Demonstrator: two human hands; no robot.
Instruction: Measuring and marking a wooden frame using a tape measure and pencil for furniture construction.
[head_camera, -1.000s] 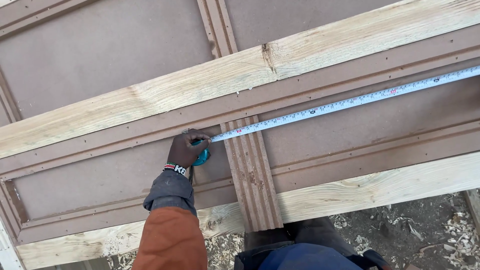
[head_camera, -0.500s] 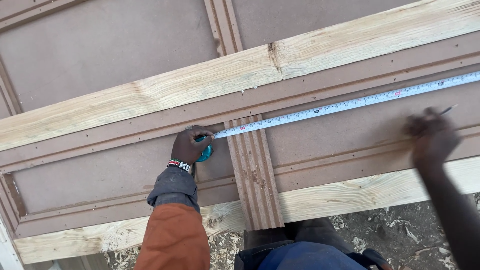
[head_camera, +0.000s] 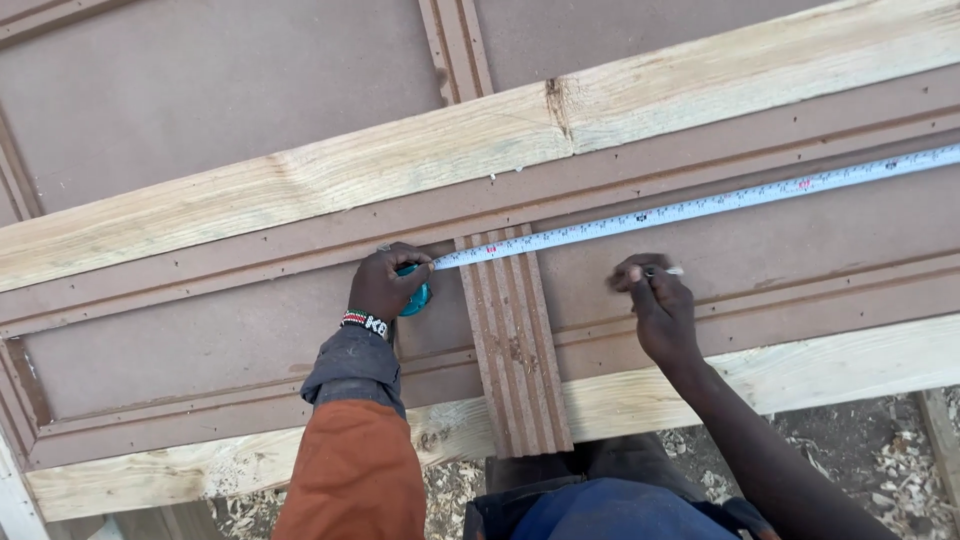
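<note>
A tape measure (head_camera: 414, 292) lay on a brown door panel (head_camera: 250, 330), its white blade (head_camera: 700, 207) stretched rightward. The left hand (head_camera: 388, 282) gripped its teal case; the right hand (head_camera: 655, 305) pinched a pencil (head_camera: 668, 270) below the blade.

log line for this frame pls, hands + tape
left hand: holds teal tape measure case on brown door panel | tape blade: extended right | right hand: pencil tip below blade

The left hand (head_camera: 388, 283) hides most of the teal tape case (head_camera: 416, 298); the tape blade (head_camera: 700, 207) runs off the right edge.
</note>
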